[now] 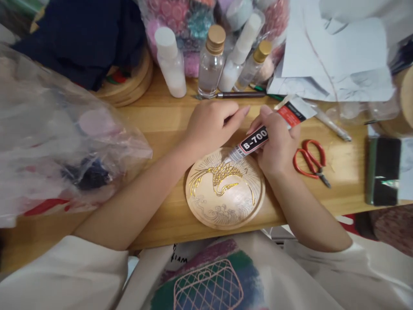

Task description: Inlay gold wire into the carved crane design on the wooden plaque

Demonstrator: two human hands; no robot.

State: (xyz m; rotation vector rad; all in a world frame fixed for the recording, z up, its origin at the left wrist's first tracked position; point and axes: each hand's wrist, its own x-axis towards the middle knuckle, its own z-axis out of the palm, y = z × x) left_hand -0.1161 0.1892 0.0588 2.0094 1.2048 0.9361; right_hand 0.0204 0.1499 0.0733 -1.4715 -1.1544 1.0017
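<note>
A round wooden plaque (201, 206) lies near the table's front edge, with a gold crane outline and drawn waves on it. My right hand (277, 142) is wrapped round a black and white B-700 glue tube (254, 140), whose nozzle points down at the crane's upper feathers. Whether the tip touches the surface I cannot tell. My left hand (214, 125) rests just beyond the plaque's upper left rim, its fingers bent and pointing right. Its palm side is hidden, so anything under it does not show.
Several bottles (211, 69) stand behind my hands, with a dark pen (241, 94) before them. Red-handled pliers (311, 161) and a phone (383, 172) lie at the right. Plastic bags (64, 142) cover the left; papers (335, 56) lie at the back right.
</note>
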